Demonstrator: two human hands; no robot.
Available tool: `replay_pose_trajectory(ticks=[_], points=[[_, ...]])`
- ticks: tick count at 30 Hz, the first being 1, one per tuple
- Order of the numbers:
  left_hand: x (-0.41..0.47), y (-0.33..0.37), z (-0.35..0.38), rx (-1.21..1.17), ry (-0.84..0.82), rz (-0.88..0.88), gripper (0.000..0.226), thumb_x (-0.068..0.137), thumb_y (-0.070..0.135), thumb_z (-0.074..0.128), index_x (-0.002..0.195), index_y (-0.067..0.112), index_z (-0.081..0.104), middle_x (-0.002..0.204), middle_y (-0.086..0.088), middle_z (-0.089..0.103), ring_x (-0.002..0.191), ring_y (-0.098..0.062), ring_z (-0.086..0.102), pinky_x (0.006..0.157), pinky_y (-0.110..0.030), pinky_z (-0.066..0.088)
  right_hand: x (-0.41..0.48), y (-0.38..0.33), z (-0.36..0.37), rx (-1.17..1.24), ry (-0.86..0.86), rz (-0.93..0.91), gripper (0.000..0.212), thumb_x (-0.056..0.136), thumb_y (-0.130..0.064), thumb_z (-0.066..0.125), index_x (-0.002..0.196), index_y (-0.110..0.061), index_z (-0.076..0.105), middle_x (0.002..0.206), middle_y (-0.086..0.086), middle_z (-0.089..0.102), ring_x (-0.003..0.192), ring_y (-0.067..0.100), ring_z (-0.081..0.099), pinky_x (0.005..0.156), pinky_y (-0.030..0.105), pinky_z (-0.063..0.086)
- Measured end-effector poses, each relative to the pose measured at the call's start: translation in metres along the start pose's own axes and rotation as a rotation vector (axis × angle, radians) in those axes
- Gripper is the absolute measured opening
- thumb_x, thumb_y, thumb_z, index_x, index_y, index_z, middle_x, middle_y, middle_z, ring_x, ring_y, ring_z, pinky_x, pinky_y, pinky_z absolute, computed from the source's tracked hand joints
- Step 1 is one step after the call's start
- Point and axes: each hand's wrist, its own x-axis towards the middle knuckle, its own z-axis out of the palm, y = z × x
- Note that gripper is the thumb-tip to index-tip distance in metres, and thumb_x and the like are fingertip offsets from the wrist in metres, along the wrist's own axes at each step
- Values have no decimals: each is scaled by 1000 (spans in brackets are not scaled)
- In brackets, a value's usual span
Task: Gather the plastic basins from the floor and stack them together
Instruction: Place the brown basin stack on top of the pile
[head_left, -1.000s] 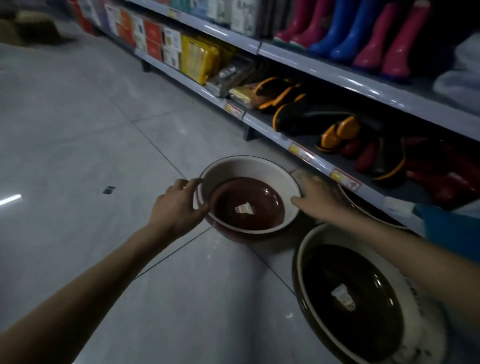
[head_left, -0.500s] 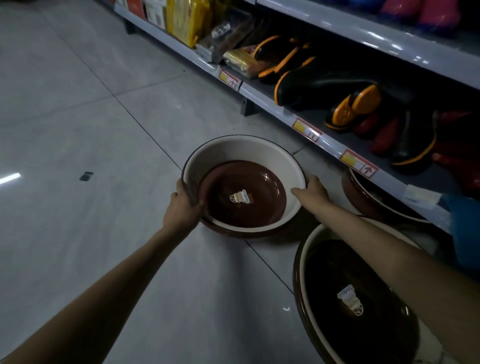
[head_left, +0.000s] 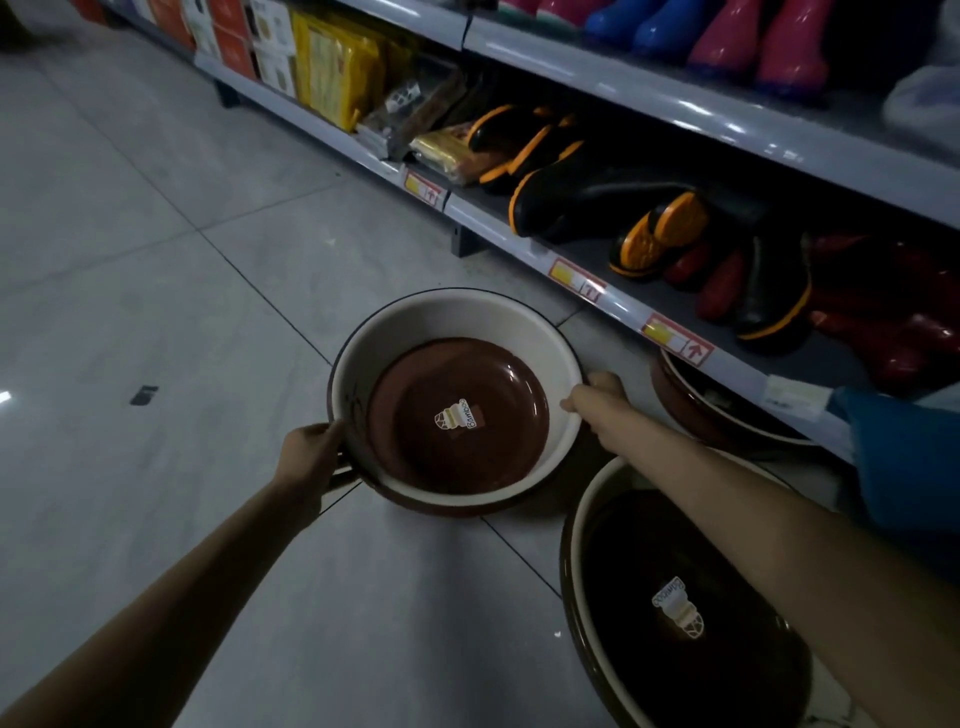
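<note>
My left hand (head_left: 307, 451) and right hand (head_left: 597, 397) each clamp opposite rims of the basin (head_left: 452, 322) — white inside, brown bottom, sticker (head_left: 457, 415) at centre. It sits low over the floor (head_left: 156, 270), by the shelf (head_left: 613, 301). Second basin (head_left: 582, 519) just right — third basin (head_left: 675, 395) under the shelf.

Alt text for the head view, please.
Both hands, left hand and right hand, grip opposite rims of a cream-and-brown basin on the tiled floor. A larger basin sits nearer, beside a boot shelf.
</note>
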Motion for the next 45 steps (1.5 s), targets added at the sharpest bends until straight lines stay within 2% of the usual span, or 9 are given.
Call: replay_pose_trajectory(ticks=[5,10,15,23,28,30,38,42,45], points=[[-32,18,-26,-110,-41,74,28,104,24,57,108,-1,69,101,-19,72,88,-29,71,68,-35,60,-31,-15,-11,15,6,-63,35,89,-3,61,124,-5,60,113,15,65,82,20,58,58,29,41],[-64,35,-58,-212,-134,120,31,100,28,64,108,0,74,101,-15,76,90,-27,75,71,-35,64,-77,-22,-25,54,58,-128,23,91,-1,59,112,-4,64,91,9,64,76,19,59,57,27,42],[-91,57,-71,-282,-150,187,25,102,20,59,107,0,73,100,-15,72,87,-24,71,70,-32,61,-123,-33,-43,79,100,-156,24,87,-3,63,110,-5,67,104,14,69,87,25,63,64,31,47],[-124,97,-32,-265,-264,285,13,95,8,62,100,3,73,92,-12,69,86,-23,63,76,-33,58,-183,-34,-103,140,178,-192,12,78,-6,65,88,-12,68,93,12,68,79,24,61,61,28,45],[-128,95,-2,-186,-415,333,18,95,14,66,110,7,75,94,-11,68,90,-20,63,84,-34,57,-191,-11,-154,189,215,-119,35,72,-9,66,106,-7,72,107,16,73,101,36,67,93,49,55],[-128,91,17,-166,-451,342,18,95,19,69,110,12,75,90,-7,72,90,-19,65,88,-36,56,-193,4,-169,225,225,-84,41,70,-6,64,110,-5,71,109,19,73,105,38,67,97,54,54],[-133,66,91,-21,-596,418,41,93,23,73,133,19,67,111,-2,77,102,-19,69,82,-33,56,-202,96,-224,252,328,14,45,76,-15,75,118,-1,69,105,17,76,100,36,71,91,51,58],[-140,50,124,15,-646,426,48,92,25,74,138,21,63,109,10,76,102,-12,69,77,-28,51,-225,129,-235,255,300,20,33,93,-18,68,118,3,64,100,15,70,84,24,67,56,24,59],[-149,33,138,35,-682,435,47,92,27,74,137,24,63,103,18,75,102,-8,68,80,-27,51,-234,154,-243,286,309,57,34,92,-17,69,124,-6,65,111,15,71,94,30,67,62,33,57]])
